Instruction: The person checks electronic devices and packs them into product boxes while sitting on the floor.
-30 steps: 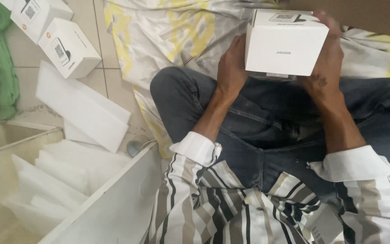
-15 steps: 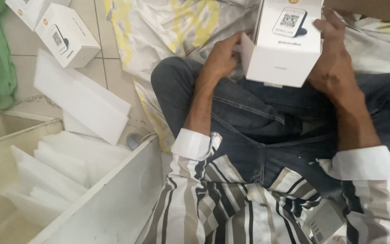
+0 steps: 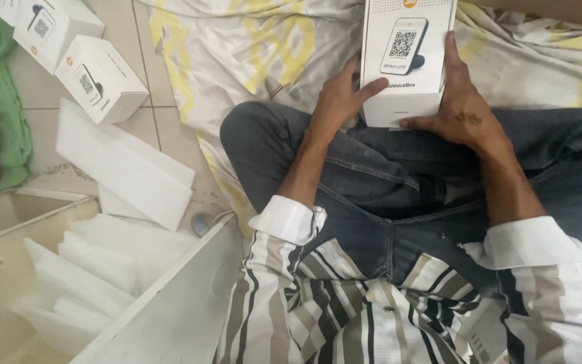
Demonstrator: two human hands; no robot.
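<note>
Above lap, 2 hands [image 3: 399, 108] grip white box [image 3: 407, 64]; similar boxes [image 3: 99, 77] apparently left.

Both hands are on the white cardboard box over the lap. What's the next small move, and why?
Probably set it down beside the two matching white boxes on the tiled floor. The white cardboard box looks closed, with its printed face up, the left hand and right hand gripping its sides.

White box [image 3: 405, 61] held above lap; two white boxes [image 3: 101, 77] lie upper left.
</note>
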